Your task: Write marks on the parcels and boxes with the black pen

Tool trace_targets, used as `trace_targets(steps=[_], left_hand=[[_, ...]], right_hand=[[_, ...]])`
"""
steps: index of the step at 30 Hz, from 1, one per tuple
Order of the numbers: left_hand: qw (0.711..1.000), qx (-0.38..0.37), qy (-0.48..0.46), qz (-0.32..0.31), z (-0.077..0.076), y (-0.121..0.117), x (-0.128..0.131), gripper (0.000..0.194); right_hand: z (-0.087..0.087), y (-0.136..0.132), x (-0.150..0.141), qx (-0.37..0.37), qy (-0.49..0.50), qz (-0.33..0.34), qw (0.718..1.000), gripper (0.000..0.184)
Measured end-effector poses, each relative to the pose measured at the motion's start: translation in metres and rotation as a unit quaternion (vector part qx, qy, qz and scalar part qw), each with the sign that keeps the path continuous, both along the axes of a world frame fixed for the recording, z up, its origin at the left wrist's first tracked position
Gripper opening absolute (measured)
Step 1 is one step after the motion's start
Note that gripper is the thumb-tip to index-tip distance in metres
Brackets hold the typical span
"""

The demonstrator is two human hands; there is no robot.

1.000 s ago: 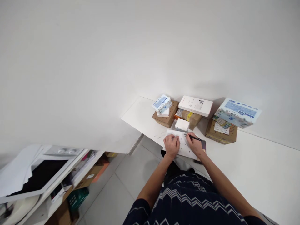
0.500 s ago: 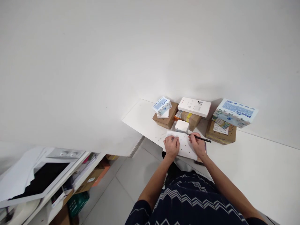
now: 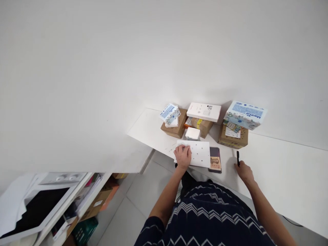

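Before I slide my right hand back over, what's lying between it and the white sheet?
Between your right hand and the white sheet, the head view shows a dark phone-like object bearing a banknote.

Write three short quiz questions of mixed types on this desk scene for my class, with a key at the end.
1. True or false: the left hand rests on the white sheet.
2. What lies beside the sheet?
A) scissors
B) a dark flat item bearing a banknote
C) a cup
3. Which hand holds the black pen?

Key: 1 true; 2 B; 3 the right hand.
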State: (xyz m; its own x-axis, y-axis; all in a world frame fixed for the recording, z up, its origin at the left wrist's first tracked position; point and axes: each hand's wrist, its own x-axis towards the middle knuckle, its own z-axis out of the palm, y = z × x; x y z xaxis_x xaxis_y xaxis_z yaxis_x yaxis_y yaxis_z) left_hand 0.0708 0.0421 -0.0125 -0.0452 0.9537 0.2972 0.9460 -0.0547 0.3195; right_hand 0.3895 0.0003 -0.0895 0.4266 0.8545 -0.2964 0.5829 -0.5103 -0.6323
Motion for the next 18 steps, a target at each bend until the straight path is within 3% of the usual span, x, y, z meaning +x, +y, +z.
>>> trace_targets(steps=[4, 7, 11, 15, 18], left_hand=[[1.000, -0.007, 0.003, -0.001, 0.001, 0.000, 0.001, 0.022], [1.000, -0.001, 0.003, -0.004, 0.000, -0.001, 0.001, 0.022], [1.000, 0.011, 0.008, -0.003, -0.003, 0.002, -0.003, 0.021], [1.000, 0.018, 0.015, 0.004, -0.003, 0.011, -0.012, 0.020], [1.000, 0.022, 0.017, 0.009, -0.004, 0.018, -0.017, 0.019]], right_hand=[[-0.007, -0.002, -0.002, -0.030, -0.083, 0.021, 0.996, 0.011], [-0.005, 0.004, -0.023, -0.028, -0.123, 0.075, 0.989, 0.034], [-0.005, 0.008, -0.075, -0.016, -0.142, 0.186, 0.972, 0.041], [-0.011, 0.007, -0.118, -0.025, -0.183, 0.213, 0.959, 0.055], [-0.017, 0.009, -0.129, -0.033, -0.205, 0.216, 0.954, 0.065]])
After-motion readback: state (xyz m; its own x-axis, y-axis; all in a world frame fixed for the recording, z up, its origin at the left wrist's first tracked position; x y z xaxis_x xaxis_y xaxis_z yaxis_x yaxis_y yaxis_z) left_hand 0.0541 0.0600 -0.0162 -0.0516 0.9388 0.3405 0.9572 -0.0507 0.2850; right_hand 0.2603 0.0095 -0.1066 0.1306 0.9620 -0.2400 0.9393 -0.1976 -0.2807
